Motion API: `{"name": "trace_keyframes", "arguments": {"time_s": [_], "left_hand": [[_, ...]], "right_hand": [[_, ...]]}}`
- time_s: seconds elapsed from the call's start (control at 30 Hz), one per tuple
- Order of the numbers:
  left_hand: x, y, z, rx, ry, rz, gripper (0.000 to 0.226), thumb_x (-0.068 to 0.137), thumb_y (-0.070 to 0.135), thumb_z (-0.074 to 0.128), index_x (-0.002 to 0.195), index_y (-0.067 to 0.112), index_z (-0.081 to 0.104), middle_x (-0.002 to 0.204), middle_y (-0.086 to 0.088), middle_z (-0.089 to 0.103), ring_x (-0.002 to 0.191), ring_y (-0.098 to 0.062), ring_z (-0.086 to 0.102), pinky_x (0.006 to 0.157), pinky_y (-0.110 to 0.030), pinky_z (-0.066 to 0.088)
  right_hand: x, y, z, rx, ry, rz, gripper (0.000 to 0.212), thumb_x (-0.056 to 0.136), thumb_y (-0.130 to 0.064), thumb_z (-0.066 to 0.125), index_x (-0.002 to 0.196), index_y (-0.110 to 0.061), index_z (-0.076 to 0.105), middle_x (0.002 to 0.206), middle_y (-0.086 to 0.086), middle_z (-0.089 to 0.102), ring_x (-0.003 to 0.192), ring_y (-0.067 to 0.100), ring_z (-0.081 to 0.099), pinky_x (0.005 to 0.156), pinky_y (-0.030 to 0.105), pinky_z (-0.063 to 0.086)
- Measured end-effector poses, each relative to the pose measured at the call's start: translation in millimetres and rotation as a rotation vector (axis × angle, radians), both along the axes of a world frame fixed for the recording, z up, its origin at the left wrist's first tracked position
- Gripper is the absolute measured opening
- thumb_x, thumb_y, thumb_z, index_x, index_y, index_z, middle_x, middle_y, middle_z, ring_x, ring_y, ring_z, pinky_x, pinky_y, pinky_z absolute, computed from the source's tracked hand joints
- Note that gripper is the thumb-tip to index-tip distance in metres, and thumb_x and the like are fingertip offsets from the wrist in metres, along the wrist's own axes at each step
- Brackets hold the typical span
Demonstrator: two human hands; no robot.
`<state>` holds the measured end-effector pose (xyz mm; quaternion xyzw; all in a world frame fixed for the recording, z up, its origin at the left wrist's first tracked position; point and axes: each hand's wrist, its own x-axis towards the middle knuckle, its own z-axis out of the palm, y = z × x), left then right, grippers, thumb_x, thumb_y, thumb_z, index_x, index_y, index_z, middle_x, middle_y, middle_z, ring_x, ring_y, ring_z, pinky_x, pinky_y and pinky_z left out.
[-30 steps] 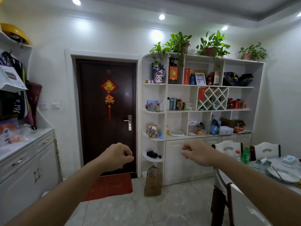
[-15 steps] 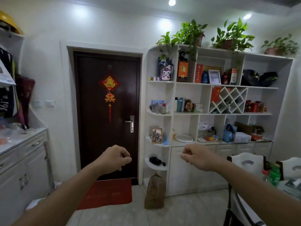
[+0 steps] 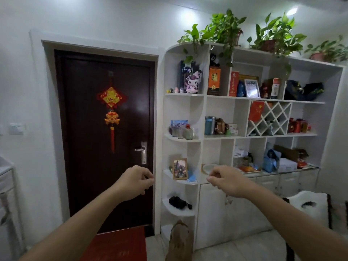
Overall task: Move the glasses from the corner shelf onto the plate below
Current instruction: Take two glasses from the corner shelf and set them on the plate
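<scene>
Several small drinking glasses [image 3: 183, 133] stand on the rounded corner shelf [image 3: 180, 138] of a white wall unit, in front of a blue picture card. One level lower, a white plate [image 3: 209, 168] lies on the counter, partly hidden by my right hand [image 3: 228, 182]. That hand is loosely curled and holds nothing, well short of the shelf. My left hand [image 3: 136, 182] is also loosely curled and empty, in front of the dark door.
A framed picture [image 3: 179, 168] stands on the corner shelf beside the plate. A black object [image 3: 178, 202] lies on the lower corner shelf. A brown paper bag [image 3: 178, 241] stands on the floor below. A white chair [image 3: 308, 204] is at the right; a red mat [image 3: 116, 245] lies before the door [image 3: 105, 132].
The view has moved closer to the wall unit and turned right; the left cabinet and the dining table have slid out of frame. Both hands stay raised and loosely curled.
</scene>
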<state>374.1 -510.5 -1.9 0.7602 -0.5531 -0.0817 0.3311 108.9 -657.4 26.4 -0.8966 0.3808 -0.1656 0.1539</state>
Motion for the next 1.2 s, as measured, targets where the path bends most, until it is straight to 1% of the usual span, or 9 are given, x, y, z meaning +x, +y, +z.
{"name": "trace_keyframes", "arguments": {"time_s": [0.1, 0.23, 0.4, 0.57, 0.63, 0.73, 0.8, 0.97, 1.2], "left_hand": [[34, -42, -3, 0.014, 0.011, -0.018, 0.009, 0.092, 0.032, 0.065, 0.096, 0.027, 0.072, 0.079, 0.002, 0.076, 0.065, -0.008, 0.074, 0.069, -0.028, 0.063], [73, -100, -8, 0.068, -0.017, -0.054, 0.015, 0.092, 0.036, 0.065, 0.102, 0.026, 0.072, 0.081, 0.006, 0.074, 0.065, -0.005, 0.073, 0.061, -0.020, 0.058], [117, -187, -13, 0.098, -0.053, -0.028, 0.019, 0.092, 0.034, 0.065, 0.106, 0.024, 0.070, 0.085, 0.006, 0.071, 0.070, -0.010, 0.073, 0.071, -0.030, 0.063], [155, -281, -14, 0.085, -0.051, -0.015, 0.024, 0.091, 0.035, 0.066, 0.110, 0.021, 0.071, 0.088, 0.006, 0.072, 0.070, -0.009, 0.073, 0.066, -0.022, 0.060], [170, -319, -11, 0.075, -0.060, 0.001, 0.022, 0.091, 0.035, 0.066, 0.108, 0.022, 0.072, 0.086, 0.007, 0.072, 0.069, -0.008, 0.073, 0.067, -0.024, 0.061], [193, -373, -6, 0.053, -0.061, 0.035, 0.021, 0.090, 0.037, 0.067, 0.106, 0.025, 0.072, 0.084, 0.010, 0.071, 0.067, -0.004, 0.072, 0.059, -0.018, 0.056], [209, -407, -5, 0.047, -0.046, 0.046, 0.021, 0.090, 0.038, 0.067, 0.106, 0.025, 0.072, 0.084, 0.010, 0.072, 0.066, -0.003, 0.072, 0.057, -0.015, 0.054], [242, -488, -12, 0.061, -0.011, 0.030, 0.024, 0.090, 0.035, 0.066, 0.107, 0.020, 0.074, 0.083, 0.005, 0.074, 0.067, -0.007, 0.073, 0.065, -0.024, 0.060], [293, -600, -26, 0.058, 0.037, -0.017, 0.029, 0.091, 0.034, 0.066, 0.111, 0.015, 0.071, 0.084, 0.001, 0.074, 0.072, -0.012, 0.072, 0.073, -0.031, 0.060]], "right_hand": [[33, -36, -3, 0.010, 0.025, -0.018, 0.025, 0.095, -0.034, 0.060, 0.093, -0.011, 0.069, 0.090, 0.008, 0.070, 0.082, 0.023, 0.065, 0.077, 0.042, 0.053], [73, -94, -5, 0.021, 0.023, -0.050, 0.022, 0.095, -0.032, 0.059, 0.093, -0.012, 0.068, 0.090, 0.007, 0.069, 0.082, 0.021, 0.064, 0.077, 0.039, 0.051], [123, -176, -12, 0.018, 0.048, -0.023, 0.022, 0.096, -0.031, 0.058, 0.096, -0.012, 0.068, 0.092, 0.008, 0.070, 0.085, 0.022, 0.063, 0.081, 0.043, 0.052], [167, -276, -10, 0.037, 0.029, 0.010, 0.018, 0.095, -0.029, 0.061, 0.101, -0.013, 0.068, 0.099, 0.004, 0.068, 0.091, 0.019, 0.062, 0.085, 0.039, 0.053], [183, -317, -8, 0.051, 0.032, 0.029, 0.014, 0.094, -0.029, 0.062, 0.099, -0.017, 0.067, 0.096, 0.000, 0.067, 0.089, 0.016, 0.062, 0.081, 0.035, 0.052], [206, -376, -5, 0.034, 0.004, 0.033, 0.006, 0.093, -0.029, 0.064, 0.092, -0.023, 0.066, 0.090, -0.006, 0.065, 0.085, 0.011, 0.061, 0.079, 0.034, 0.053], [221, -410, -5, 0.033, -0.018, 0.020, 0.010, 0.092, -0.029, 0.065, 0.082, -0.031, 0.061, 0.086, -0.010, 0.062, 0.082, 0.007, 0.059, 0.074, 0.030, 0.052], [259, -482, -9, 0.019, -0.012, 0.013, 0.021, 0.091, -0.027, 0.066, 0.073, -0.032, 0.058, 0.079, -0.011, 0.061, 0.075, 0.003, 0.057, 0.059, 0.022, 0.041], [313, -568, -31, -0.027, -0.045, -0.069, 0.013, 0.089, -0.027, 0.065, 0.077, -0.029, 0.061, 0.081, -0.008, 0.065, 0.077, 0.009, 0.061, 0.075, 0.035, 0.054]]}}
